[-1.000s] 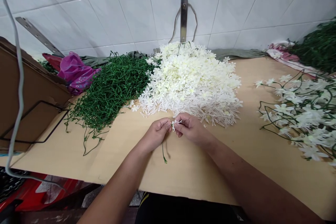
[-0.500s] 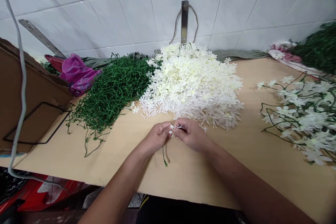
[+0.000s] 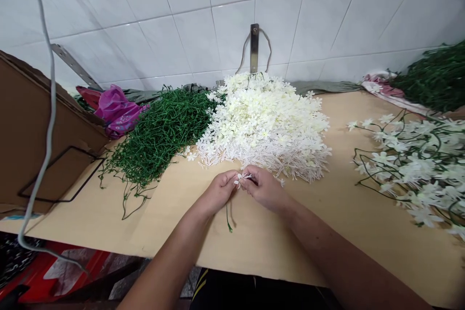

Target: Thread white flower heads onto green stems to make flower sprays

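Pinching a thin green plastic stem [image 3: 228, 219], the left hand [image 3: 220, 191] meets the right hand [image 3: 266, 190], which grasps small white petalled flower pieces [image 3: 239, 179] over the table's [image 3: 269, 237] near middle, as before. Left, a brown cardboard box [image 3: 22, 126] and crumpled purple plastic bag [image 3: 116, 106] conceal their insides.

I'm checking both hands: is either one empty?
No, the left hand holds a green stem, the right hand a white flower.

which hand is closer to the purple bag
Left. The left hand is right of the purple bag and nearer the person; the right hand is farther right.
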Available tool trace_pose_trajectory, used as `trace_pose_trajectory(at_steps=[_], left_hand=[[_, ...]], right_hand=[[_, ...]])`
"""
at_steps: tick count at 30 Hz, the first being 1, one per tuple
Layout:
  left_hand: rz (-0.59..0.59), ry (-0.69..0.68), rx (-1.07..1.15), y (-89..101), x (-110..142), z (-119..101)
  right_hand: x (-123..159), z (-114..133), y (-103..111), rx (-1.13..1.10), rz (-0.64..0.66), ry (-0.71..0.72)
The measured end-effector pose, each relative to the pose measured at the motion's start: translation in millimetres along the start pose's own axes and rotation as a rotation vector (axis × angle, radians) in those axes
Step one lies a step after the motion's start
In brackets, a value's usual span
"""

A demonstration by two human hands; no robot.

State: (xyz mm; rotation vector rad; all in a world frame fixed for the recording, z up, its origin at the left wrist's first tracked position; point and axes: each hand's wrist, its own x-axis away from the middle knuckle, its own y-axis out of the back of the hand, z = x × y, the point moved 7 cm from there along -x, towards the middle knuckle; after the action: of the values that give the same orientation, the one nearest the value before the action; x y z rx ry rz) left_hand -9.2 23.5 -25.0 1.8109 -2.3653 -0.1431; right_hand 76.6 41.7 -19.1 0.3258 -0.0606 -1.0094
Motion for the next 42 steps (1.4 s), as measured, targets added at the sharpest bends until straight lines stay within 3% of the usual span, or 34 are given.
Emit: trace_pose_trajectory(at_steps=[3, 6, 11, 14, 17, 19, 22, 26, 29, 33, 36, 39, 42], left_hand=[[-0.055, -0.029, -0.030, 1.3, 0.2, 0.0], [-0.090, -0.092, -0.246, 2.2, 1.0, -4.3], [-0.219, -0.212, -0.566, 10.5, 6.4, -17.2], [-0.359, -0.194, -0.665, 32.8, 9.9, -20.3], [-0.550, -0.085, -0.800, 71.4, 10.6, -22.1], [-0.614, -0.022, -0.937, 93.8, 5.4, -24.4], [-0.596, 0.075, -1.099, 113.0, -11.7, -21.8], [-0.492, 0.139, -1.190, 112.3, -34.9, -13.0], [-0.498, 0.123, -1.207, 112.8, -40.0, -14.7], [-0.627, 0.122, -1.058, 131.6, -32.2, -24.4], [-0.709, 0.076, -0.656, 138.6, -23.4, -30.7], [-0.627, 0.033, -0.114, 117.3, -21.2, -29.8], [-0.452, 0.110, 0.317, 73.8, -23.4, -20.7]], right_hand=[[-2.1, -1.8, 8.8, 0.048, 0.039, -0.011], [-9.0, 1.4, 23.1, 0.137, 0.081, 0.012], [-35.4, 21.1, 41.7, 0.563, -0.045, 0.158], [-49.1, 23.4, 36.7, 0.912, -0.078, 0.161], [-54.2, 19.7, 32.8, 1.092, -0.068, 0.155], [-53.9, 16.4, 36.0, 1.104, -0.073, 0.149], [-50.8, 10.8, 47.2, 1.063, -0.110, 0.112], [-41.6, 9.8, 63.2, 0.900, -0.226, 0.113], [-34.0, 11.9, 71.8, 0.804, -0.286, 0.117], [-25.7, 15.6, 84.2, 0.696, -0.375, 0.088], [-21.6, 12.2, 92.3, 0.560, -0.440, 0.036], [-19.2, 1.8, 94.6, 0.270, -0.452, -0.022], [-17.1, -5.0, 86.1, -0.043, -0.374, -0.060]])
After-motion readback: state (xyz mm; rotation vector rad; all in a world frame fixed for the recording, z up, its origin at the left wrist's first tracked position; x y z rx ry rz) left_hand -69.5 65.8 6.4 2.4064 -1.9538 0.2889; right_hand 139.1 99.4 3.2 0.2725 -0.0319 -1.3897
